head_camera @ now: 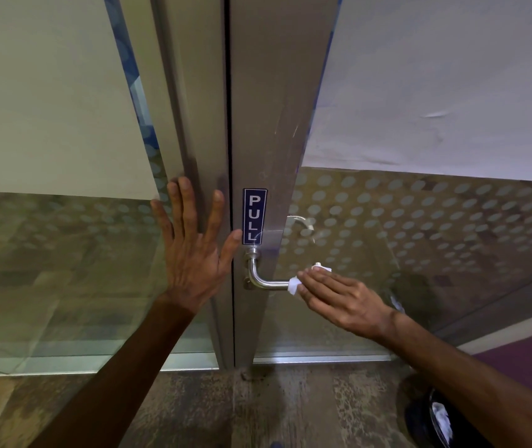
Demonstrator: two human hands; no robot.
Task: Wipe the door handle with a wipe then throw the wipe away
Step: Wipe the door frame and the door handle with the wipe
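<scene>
Handle: steel lever, free end hidden under right hand, which presses wipe against it, fingers nearly flat rather than curled. Left hand spread flat on frame, just left of handle, holding nothing. Beyond thumb, PULL sign; past right hand, dotted glass. Risks: wipe sliding off the bar under so loose a hold; lever dipping under pressure; bend near left hand left unwiped.
</scene>
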